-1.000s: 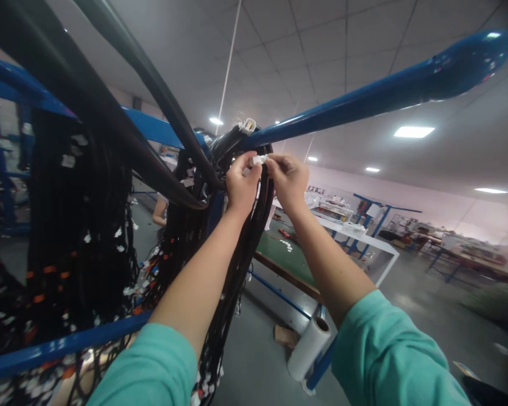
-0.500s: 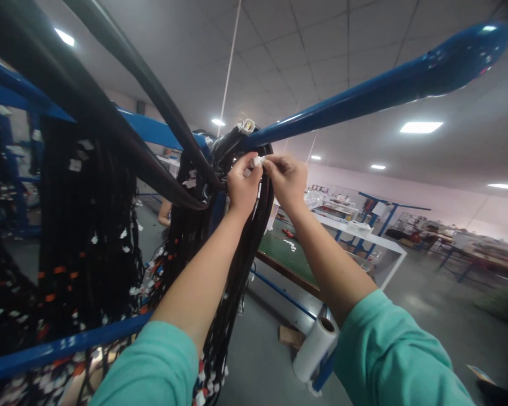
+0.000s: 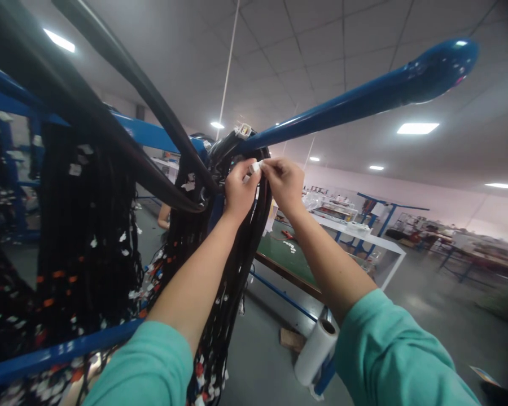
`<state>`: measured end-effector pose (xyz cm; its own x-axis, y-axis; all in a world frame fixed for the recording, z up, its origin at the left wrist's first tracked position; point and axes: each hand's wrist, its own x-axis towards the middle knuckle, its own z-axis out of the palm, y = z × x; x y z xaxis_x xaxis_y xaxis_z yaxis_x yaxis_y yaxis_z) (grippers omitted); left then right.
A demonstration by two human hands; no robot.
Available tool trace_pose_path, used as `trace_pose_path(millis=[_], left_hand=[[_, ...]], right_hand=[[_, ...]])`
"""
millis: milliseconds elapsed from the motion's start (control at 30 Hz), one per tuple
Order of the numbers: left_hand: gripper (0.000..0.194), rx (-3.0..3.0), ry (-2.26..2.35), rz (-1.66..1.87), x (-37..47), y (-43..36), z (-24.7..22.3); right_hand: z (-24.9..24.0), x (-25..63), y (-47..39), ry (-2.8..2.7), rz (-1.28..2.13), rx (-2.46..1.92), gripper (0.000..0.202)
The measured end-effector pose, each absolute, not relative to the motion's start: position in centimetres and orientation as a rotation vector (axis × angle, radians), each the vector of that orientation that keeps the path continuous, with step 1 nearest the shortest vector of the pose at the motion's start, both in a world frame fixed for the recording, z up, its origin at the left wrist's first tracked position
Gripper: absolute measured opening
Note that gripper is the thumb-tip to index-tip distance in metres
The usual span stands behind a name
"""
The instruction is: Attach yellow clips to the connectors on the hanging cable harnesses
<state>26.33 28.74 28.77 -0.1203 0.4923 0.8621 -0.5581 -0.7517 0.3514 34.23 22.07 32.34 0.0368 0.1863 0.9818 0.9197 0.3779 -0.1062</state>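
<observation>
A small white connector (image 3: 254,167) sits between my two hands, in front of a thick bundle of black wire harnesses (image 3: 254,225). My left hand (image 3: 239,189) is closed, thumb and fingers pinching the connector's left side. My right hand (image 3: 285,179) pinches at its right side; the exact piece under those fingertips is too small to make out. Just above, a white connector with a yellowish inside (image 3: 244,131) rests at the top of the harness, where it hangs over a blue rack bar (image 3: 342,104).
Thick black tubes (image 3: 152,96) cross close on the left, with more hanging harnesses (image 3: 87,225) behind. To the right stands a green-topped table (image 3: 275,248) bearing small white pieces and a red-handled tool. Below it lean a white film roll (image 3: 315,352) and a brown block (image 3: 292,340).
My hands stay pinched at the white connector, shifted slightly left and down in view. The blue bar's end sits a little further left and lower as the view moves.
</observation>
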Motion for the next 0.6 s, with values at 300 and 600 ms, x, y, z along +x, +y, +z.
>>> trace_pose_path(millis=[300,600], left_hand=[[0.015,1.451,0.004,2.012,26.2,27.9,28.7],[0.017,1.465,0.007,1.930,26.4,28.6,28.8]], right_hand=[[32.6,33.8,21.8,-1.388,-0.737,-1.145,0.010],[32.7,35.2,21.5,-1.614,-0.645,-1.059,0.015]])
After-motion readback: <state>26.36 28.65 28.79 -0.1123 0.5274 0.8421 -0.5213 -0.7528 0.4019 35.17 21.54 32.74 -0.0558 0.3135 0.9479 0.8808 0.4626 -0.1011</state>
